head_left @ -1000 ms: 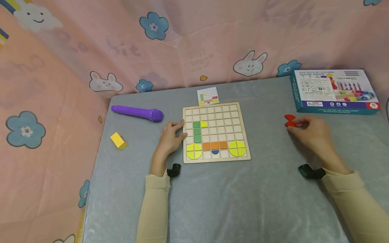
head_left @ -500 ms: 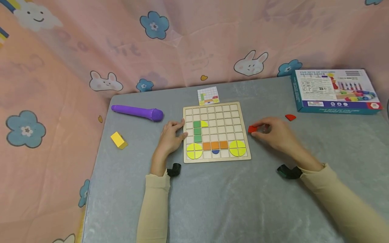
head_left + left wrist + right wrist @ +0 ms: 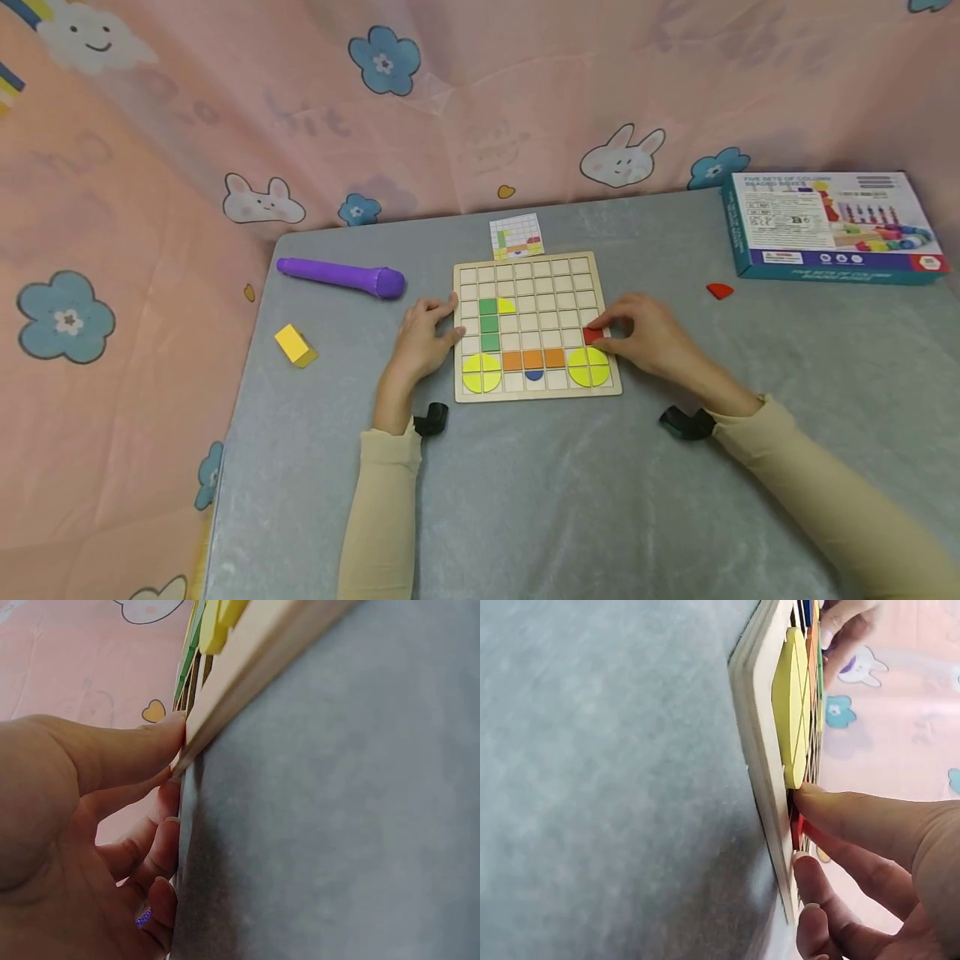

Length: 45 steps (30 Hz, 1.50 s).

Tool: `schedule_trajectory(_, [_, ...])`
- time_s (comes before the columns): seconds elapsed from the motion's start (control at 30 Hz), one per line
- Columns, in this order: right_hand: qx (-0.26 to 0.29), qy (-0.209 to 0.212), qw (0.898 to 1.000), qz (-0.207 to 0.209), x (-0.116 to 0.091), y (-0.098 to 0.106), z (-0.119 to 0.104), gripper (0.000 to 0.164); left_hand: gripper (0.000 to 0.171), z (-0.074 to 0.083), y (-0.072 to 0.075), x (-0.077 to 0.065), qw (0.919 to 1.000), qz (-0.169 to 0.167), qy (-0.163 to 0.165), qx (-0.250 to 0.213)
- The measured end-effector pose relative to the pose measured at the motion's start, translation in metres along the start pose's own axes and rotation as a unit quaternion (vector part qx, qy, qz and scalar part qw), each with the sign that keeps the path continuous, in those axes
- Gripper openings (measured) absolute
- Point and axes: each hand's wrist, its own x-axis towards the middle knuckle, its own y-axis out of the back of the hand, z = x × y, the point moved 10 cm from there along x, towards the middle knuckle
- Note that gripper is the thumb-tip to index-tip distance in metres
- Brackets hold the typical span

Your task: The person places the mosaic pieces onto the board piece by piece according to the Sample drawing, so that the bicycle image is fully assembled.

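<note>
A wooden grid board (image 3: 536,293) lies flat on the table, with green, yellow, orange and blue tiles set in some of its squares. My right hand (image 3: 660,337) is over its right edge and pinches a red tile (image 3: 592,336) between thumb and index finger, just above the right yellow circle (image 3: 588,367). In the right wrist view the red tile (image 3: 797,831) sits low between the fingertips at the grid. My left hand (image 3: 422,342) rests at the board's left edge, thumb and index fingertips touching the wood. Another red tile (image 3: 720,291), quarter-circle shaped, lies on the table to the right.
A small card (image 3: 516,236) with a printed coloured grid lies behind the board. To the left are a purple toy microphone (image 3: 341,277) and a yellow block (image 3: 296,345). A flat teal and white box (image 3: 836,227) lies at the back right, before a pink curtain (image 3: 465,100).
My right hand has picked up one of the two red tiles on the right and carried it left onto the board. My left hand has stayed at the board's edge.
</note>
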Motion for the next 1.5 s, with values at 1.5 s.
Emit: schedule_trajectory(1.5, [-0.002, -0.148, 0.985, 0.092, -0.025, 0.102, 0.138, 0.037, 0.063, 0.001, 0.0, -0.001, 0.9999, -0.001, 0.0, -0.011])
